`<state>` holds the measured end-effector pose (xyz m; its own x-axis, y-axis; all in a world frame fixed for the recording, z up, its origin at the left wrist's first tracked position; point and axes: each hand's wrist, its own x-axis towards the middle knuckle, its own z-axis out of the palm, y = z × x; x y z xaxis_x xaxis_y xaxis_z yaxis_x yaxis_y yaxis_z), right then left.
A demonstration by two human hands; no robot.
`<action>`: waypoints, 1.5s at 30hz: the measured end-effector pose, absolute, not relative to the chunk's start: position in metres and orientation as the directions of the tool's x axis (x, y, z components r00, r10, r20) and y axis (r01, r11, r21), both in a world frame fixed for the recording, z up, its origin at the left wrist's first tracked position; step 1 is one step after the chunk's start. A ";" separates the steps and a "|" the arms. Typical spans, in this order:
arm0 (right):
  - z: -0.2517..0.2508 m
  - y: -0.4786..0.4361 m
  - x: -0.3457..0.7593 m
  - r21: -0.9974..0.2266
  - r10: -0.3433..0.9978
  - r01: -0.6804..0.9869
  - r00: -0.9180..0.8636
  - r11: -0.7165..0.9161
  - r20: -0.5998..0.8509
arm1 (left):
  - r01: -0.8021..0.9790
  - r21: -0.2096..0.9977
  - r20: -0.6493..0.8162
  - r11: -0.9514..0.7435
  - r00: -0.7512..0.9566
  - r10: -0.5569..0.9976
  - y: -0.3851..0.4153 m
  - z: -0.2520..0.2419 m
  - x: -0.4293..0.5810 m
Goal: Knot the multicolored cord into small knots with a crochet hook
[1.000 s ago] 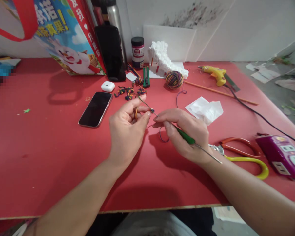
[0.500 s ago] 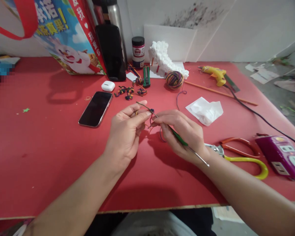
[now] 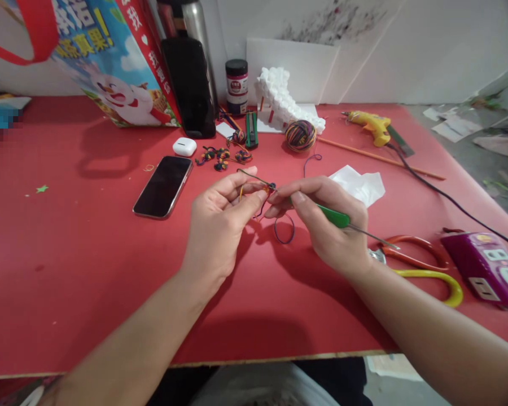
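Observation:
My left hand (image 3: 220, 223) pinches a thin dark wire with multicoloured yarn (image 3: 260, 189) wound at its tip, thumb and fingers closed on it. My right hand (image 3: 328, 223) grips a green-handled crochet hook (image 3: 336, 217), whose metal tip meets the yarn at the wire between both hands. A loose loop of dark yarn (image 3: 284, 228) lies on the red table (image 3: 68, 242) just below the hands. The strand runs back toward a multicoloured yarn ball (image 3: 300, 135) at the far middle.
A black phone (image 3: 163, 186) and white earbud case (image 3: 184, 146) lie to the left, small yarn pieces (image 3: 220, 158) beyond my hands. Crumpled white tissue (image 3: 359, 183), scissors (image 3: 419, 265), a purple power strip (image 3: 489, 268) and a yellow glue gun (image 3: 370, 125) are to the right. A printed bag (image 3: 110, 67) stands far left.
The right hand has turned so the hook's handle now points right and flatter. Both hands shifted slightly right and away, and the yarn loop on the table shows more fully.

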<state>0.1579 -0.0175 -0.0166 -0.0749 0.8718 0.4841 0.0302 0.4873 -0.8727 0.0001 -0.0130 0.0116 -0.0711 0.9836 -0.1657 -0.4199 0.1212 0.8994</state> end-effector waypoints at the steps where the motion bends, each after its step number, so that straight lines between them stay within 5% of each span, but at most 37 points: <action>1: -0.017 -0.018 0.157 -0.875 0.874 0.027 -0.070 0.484 0.481 | -0.423 0.898 -0.166 0.122 -0.068 0.984 -0.013 0.011 0.000; 14: -0.017 -0.015 0.160 -0.916 0.912 -0.088 -0.095 0.392 0.400 | -0.212 0.970 -0.134 0.117 -0.070 0.988 -0.010 0.014 -0.006; 24: -0.008 -0.013 0.159 -0.958 0.989 -0.262 -0.053 0.119 0.138 | -0.235 0.960 -0.168 0.153 -0.046 0.985 -0.005 0.009 -0.009; 45: -0.008 -0.014 0.157 -0.960 0.991 -0.257 -0.036 0.115 0.128 | -0.255 0.955 -0.168 0.151 -0.043 0.985 -0.003 0.005 -0.010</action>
<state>0.1568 -0.0140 -0.0078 -0.0355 0.9911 0.1281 -0.2568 0.1148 -0.9596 -0.0102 -0.0028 0.0053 -0.0430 0.9849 -0.1677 -0.2552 0.1514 0.9550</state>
